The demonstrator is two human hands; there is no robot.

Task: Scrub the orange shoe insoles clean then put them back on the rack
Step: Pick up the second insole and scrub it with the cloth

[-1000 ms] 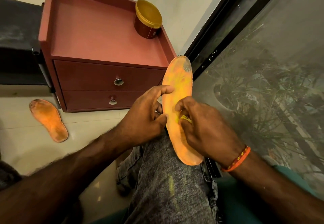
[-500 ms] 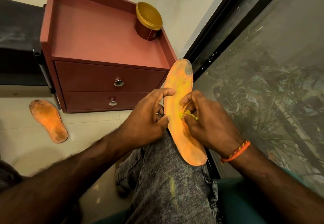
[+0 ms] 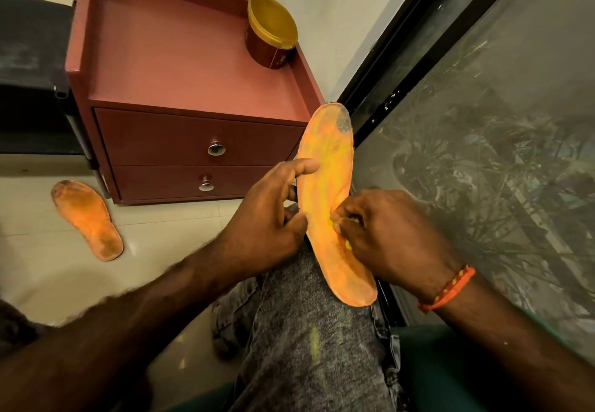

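Since half a second ago the right hand (image 3: pixel 391 237) has slid down the insole, from its middle toward the heel end, while the left hand's grip is unchanged. Far left, a second insole (image 3: pixel 87 220) lies flat on the pale tiled floor (image 3: pixel 167 228) — worn, dull orange, dark at the toe. Beside it stands a reddish-brown cabinet (image 3: pixel 193 67) with two drawers and round metal knobs; a gold-lidded tub (image 3: pixel 272 36) sits on its top. The left hand (image 3: pixel 267 221) pinches the held insole (image 3: pixel 325 186) at its left edge, thumb stretched across the face. That insole — long, oval, yellow-orange with a grey smudge at the tip — rests on a grey denim knee (image 3: pixel 309 331). The right hand's fingers curl round a small yellow scrubbing piece, pressed to the insole.
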